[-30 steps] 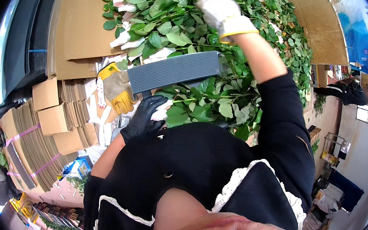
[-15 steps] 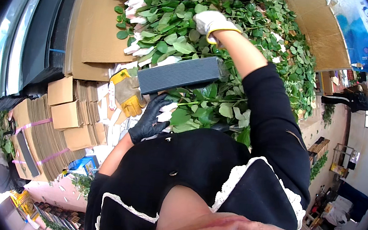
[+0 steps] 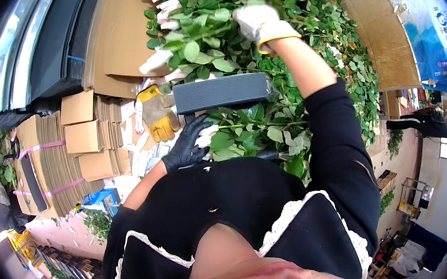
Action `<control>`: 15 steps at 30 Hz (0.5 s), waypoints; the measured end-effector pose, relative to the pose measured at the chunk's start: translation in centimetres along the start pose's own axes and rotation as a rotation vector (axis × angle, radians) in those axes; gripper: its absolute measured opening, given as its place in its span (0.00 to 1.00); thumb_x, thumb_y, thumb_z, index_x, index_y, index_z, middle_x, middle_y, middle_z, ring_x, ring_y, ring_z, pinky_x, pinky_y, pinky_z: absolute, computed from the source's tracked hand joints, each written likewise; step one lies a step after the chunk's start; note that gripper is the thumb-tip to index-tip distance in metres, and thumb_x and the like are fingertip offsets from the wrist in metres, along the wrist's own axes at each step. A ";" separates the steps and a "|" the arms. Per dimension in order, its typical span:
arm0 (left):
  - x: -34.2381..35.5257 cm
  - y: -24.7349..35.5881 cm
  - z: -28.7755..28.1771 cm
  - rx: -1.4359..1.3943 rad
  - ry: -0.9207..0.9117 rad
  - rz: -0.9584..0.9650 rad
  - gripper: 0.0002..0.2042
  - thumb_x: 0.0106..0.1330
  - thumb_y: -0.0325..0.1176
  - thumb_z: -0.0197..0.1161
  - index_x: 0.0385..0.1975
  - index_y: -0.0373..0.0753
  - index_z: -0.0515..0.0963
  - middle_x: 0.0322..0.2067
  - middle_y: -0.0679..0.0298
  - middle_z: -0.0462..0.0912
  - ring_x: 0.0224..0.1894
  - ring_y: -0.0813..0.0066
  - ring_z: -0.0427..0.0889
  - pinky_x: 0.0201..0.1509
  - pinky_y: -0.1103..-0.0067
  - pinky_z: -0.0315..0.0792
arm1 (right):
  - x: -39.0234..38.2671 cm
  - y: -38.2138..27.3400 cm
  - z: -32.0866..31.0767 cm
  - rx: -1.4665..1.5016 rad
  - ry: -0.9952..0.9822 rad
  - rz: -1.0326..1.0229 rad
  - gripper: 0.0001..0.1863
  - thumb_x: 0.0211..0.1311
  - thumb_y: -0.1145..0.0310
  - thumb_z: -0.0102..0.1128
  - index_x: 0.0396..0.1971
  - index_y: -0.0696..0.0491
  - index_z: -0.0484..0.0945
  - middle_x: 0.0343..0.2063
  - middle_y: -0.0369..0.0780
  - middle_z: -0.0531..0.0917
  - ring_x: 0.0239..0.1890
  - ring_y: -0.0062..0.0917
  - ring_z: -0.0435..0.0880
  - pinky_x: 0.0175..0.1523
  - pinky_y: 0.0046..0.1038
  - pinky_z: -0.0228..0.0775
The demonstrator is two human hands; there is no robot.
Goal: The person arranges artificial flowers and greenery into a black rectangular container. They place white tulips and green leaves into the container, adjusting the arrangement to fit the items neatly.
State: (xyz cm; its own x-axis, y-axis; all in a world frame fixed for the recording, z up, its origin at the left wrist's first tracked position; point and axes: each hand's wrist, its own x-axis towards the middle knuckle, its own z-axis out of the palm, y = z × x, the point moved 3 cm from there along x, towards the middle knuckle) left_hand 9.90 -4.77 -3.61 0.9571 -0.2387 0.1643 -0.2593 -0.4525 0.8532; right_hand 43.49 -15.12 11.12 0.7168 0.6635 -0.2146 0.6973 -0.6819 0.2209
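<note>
My right hand (image 3: 256, 23), in a white glove with a yellow cuff, is closed on a leafy stem in the far part of the pile; its fingertips are blurred. A white-sleeved head (image 3: 156, 61) juts out at the pile's left side. My left hand (image 3: 183, 145), in a black glove, stays close to my body. Its fingers curl round the white-sleeved end (image 3: 209, 132) of a nearer leafy bunch (image 3: 257, 135). Between the hands, a dark grey ribbed block (image 3: 220, 92) lies slanted across the leaves.
A tan and yellow work glove (image 3: 156, 111) lies left of the block. Cardboard sheets (image 3: 126, 29) and stacked flat cartons (image 3: 91, 135) stand to the left. At the right are a cardboard panel (image 3: 381, 39) and a blue printed sheet (image 3: 443, 49). Another person (image 3: 429, 123) is far right.
My right hand has shifted slightly, and leaves beside it have moved. One white-sleeved head now juts further out at the left. The left hand keeps its place by the nearer bunch.
</note>
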 end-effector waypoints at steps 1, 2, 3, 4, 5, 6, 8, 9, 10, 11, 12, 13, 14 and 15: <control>0.0 -0.1 0.0 0.019 0.015 0.041 0.32 0.56 0.42 0.62 0.61 0.39 0.65 0.63 0.44 0.62 0.66 0.44 0.60 0.68 0.60 0.57 | -1.3 0.0 -1.9 -0.025 0.165 -0.024 0.12 0.54 0.73 0.56 0.40 0.50 0.81 0.38 0.45 0.85 0.39 0.39 0.86 0.41 0.38 0.80; 0.0 -0.2 0.1 0.025 0.018 0.046 0.32 0.56 0.42 0.63 0.61 0.39 0.65 0.63 0.44 0.62 0.66 0.44 0.60 0.68 0.60 0.57 | -1.5 1.1 -2.5 -0.037 0.226 -0.018 0.12 0.55 0.73 0.55 0.40 0.50 0.80 0.39 0.44 0.85 0.39 0.38 0.86 0.41 0.37 0.80; -0.1 -0.2 0.1 0.040 0.022 0.049 0.32 0.56 0.42 0.63 0.61 0.39 0.65 0.63 0.44 0.62 0.66 0.44 0.60 0.68 0.60 0.57 | -1.5 2.0 -3.3 -0.043 0.293 -0.015 0.12 0.56 0.72 0.55 0.40 0.50 0.80 0.39 0.44 0.85 0.39 0.37 0.86 0.40 0.37 0.80; -0.3 -0.4 0.0 0.044 0.015 0.044 0.32 0.56 0.43 0.63 0.62 0.39 0.65 0.63 0.44 0.61 0.66 0.44 0.60 0.68 0.60 0.57 | -3.5 1.5 -6.1 0.005 0.256 -0.004 0.08 0.57 0.69 0.55 0.35 0.50 0.81 0.33 0.44 0.85 0.36 0.39 0.86 0.39 0.38 0.78; 0.5 -0.2 0.5 0.013 0.005 0.079 0.33 0.56 0.43 0.63 0.62 0.39 0.64 0.63 0.45 0.60 0.66 0.44 0.60 0.68 0.60 0.58 | -6.5 1.9 -9.3 0.025 0.208 0.044 0.07 0.58 0.66 0.56 0.29 0.50 0.82 0.27 0.45 0.84 0.34 0.40 0.85 0.37 0.40 0.76; 0.8 0.0 0.6 0.023 -0.004 0.089 0.33 0.56 0.43 0.63 0.63 0.40 0.64 0.64 0.45 0.60 0.66 0.45 0.60 0.68 0.60 0.58 | -6.6 2.9 -9.8 -0.040 0.163 0.135 0.07 0.57 0.66 0.56 0.31 0.50 0.82 0.28 0.45 0.85 0.35 0.41 0.85 0.39 0.40 0.76; 0.3 -0.3 0.3 0.037 0.005 0.083 0.33 0.56 0.42 0.63 0.63 0.40 0.63 0.64 0.45 0.59 0.66 0.45 0.60 0.68 0.61 0.57 | -4.8 3.6 -9.9 -0.033 0.266 0.194 0.07 0.56 0.67 0.55 0.33 0.49 0.81 0.30 0.45 0.85 0.37 0.41 0.85 0.40 0.41 0.76; 0.3 -0.3 0.3 0.007 0.014 0.088 0.33 0.56 0.42 0.64 0.63 0.40 0.63 0.64 0.45 0.59 0.66 0.45 0.60 0.69 0.60 0.57 | -4.5 3.7 -10.0 0.026 0.401 0.194 0.08 0.56 0.68 0.54 0.33 0.50 0.80 0.30 0.46 0.85 0.37 0.41 0.85 0.40 0.41 0.76; 0.2 -0.3 0.3 0.022 0.020 0.081 0.33 0.55 0.41 0.64 0.63 0.40 0.63 0.64 0.45 0.59 0.66 0.45 0.60 0.68 0.60 0.58 | -4.4 3.7 -10.0 0.084 0.535 0.195 0.08 0.56 0.68 0.54 0.34 0.50 0.80 0.31 0.46 0.85 0.37 0.41 0.85 0.41 0.41 0.76; 0.1 -0.3 0.3 0.035 0.025 0.075 0.34 0.55 0.41 0.65 0.63 0.41 0.63 0.64 0.45 0.59 0.66 0.44 0.60 0.68 0.60 0.58 | -4.2 3.5 -9.8 0.085 0.571 0.187 0.08 0.56 0.68 0.53 0.33 0.50 0.80 0.31 0.46 0.85 0.37 0.41 0.85 0.41 0.41 0.75; 0.4 -0.4 0.5 0.020 0.018 0.061 0.34 0.54 0.39 0.65 0.63 0.42 0.63 0.64 0.46 0.59 0.66 0.44 0.59 0.68 0.60 0.59 | -4.4 3.2 -10.1 0.077 0.610 0.184 0.08 0.57 0.69 0.52 0.32 0.50 0.80 0.31 0.46 0.85 0.37 0.41 0.85 0.41 0.42 0.75; 0.5 -0.4 0.7 0.011 0.011 0.076 0.34 0.54 0.39 0.65 0.63 0.42 0.63 0.64 0.46 0.59 0.66 0.44 0.59 0.68 0.60 0.59 | -4.6 3.0 -10.4 0.068 0.647 0.182 0.08 0.57 0.69 0.51 0.32 0.50 0.79 0.31 0.46 0.85 0.37 0.41 0.85 0.40 0.42 0.75; 0.7 -0.3 0.8 0.001 0.002 0.093 0.34 0.54 0.38 0.65 0.63 0.42 0.63 0.64 0.46 0.59 0.67 0.44 0.59 0.68 0.60 0.59 | -5.2 2.9 -10.7 0.054 0.647 0.174 0.08 0.58 0.68 0.50 0.32 0.50 0.79 0.31 0.45 0.85 0.37 0.41 0.85 0.40 0.42 0.75; 0.4 -0.5 0.6 0.008 0.004 0.090 0.34 0.54 0.38 0.65 0.63 0.42 0.63 0.64 0.47 0.59 0.67 0.44 0.59 0.68 0.60 0.59 | -6.1 1.5 -11.6 0.062 0.654 0.170 0.08 0.57 0.67 0.52 0.32 0.50 0.79 0.31 0.45 0.85 0.37 0.40 0.85 0.40 0.41 0.75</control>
State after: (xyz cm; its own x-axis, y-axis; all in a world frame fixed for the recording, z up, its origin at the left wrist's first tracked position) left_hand 10.32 -5.14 -4.26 0.9304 -0.2753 0.2420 -0.3452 -0.4361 0.8311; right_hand 40.18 -16.63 23.78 0.6823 0.5818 0.4427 0.5877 -0.7967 0.1411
